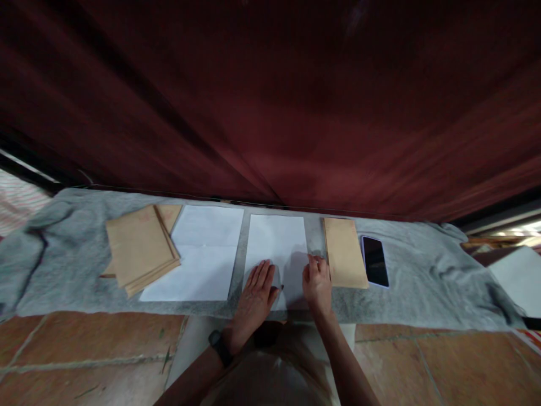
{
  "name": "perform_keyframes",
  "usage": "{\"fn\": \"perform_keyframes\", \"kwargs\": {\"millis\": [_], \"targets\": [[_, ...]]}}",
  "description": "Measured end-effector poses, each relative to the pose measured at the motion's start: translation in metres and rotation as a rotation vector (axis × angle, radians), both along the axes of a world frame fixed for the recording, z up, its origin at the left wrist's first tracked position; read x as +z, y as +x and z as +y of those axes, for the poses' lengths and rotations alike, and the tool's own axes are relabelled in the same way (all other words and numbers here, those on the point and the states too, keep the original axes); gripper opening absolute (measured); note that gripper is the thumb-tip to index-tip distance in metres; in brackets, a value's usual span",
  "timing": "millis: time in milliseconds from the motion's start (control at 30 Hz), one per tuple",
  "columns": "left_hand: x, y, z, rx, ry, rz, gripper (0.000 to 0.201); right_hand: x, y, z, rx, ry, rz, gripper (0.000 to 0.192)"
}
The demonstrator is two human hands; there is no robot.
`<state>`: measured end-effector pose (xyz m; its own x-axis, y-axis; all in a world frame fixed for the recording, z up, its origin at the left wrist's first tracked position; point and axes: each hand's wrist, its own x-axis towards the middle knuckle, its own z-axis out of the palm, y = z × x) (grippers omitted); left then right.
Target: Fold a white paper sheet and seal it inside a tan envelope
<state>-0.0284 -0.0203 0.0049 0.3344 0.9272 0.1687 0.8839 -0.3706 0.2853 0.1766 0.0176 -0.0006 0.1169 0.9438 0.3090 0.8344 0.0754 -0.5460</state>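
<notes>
A white sheet of paper [276, 237] lies flat in front of me on a grey cloth. My left hand [256, 290] rests on its lower left part, palm down with the fingers stretched out. At the sheet's right edge, my right hand [316, 279] is closed, its fingers curled and the thumb and fingertips pinched at the paper's edge. Just right of that hand is a stack of brown paper envelopes [346, 254]. More white paper [209, 245] lies to the left, its corner partly covered by a loose pile of brown envelopes [141, 245].
A phone [375, 261] with a dark screen lies right of the envelope stack. The grey cloth [422, 270] covers the long, narrow surface. A dark red curtain [270, 113] hangs behind it. A white object [519, 276] is at the far right. Tiled floor [105, 349] shows below.
</notes>
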Motion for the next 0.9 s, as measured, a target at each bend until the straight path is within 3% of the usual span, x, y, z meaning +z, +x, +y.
{"fn": "perform_keyframes", "kwargs": {"millis": [133, 233, 433, 633, 900], "targets": [[0.004, 0.000, 0.014, -0.001, 0.011, -0.008, 0.053, 0.005, -0.023, -0.004, 0.232, 0.034, -0.088, 0.046], [0.009, 0.006, 0.032, -0.014, 0.026, -0.025, 0.056, 0.001, -0.042, 0.001, 0.318, 0.005, -0.162, 0.051], [0.007, 0.018, 0.059, 0.004, -0.005, 0.012, 0.051, -0.012, -0.051, 0.003, 0.287, 0.017, -0.264, 0.056], [0.002, 0.017, 0.070, -0.005, 0.003, 0.040, 0.052, -0.008, -0.047, -0.006, 0.271, 0.038, -0.279, 0.054], [-0.001, 0.022, 0.134, -0.023, -0.003, 0.037, 0.054, -0.003, -0.048, -0.010, 0.242, 0.008, -0.278, 0.052]]}}
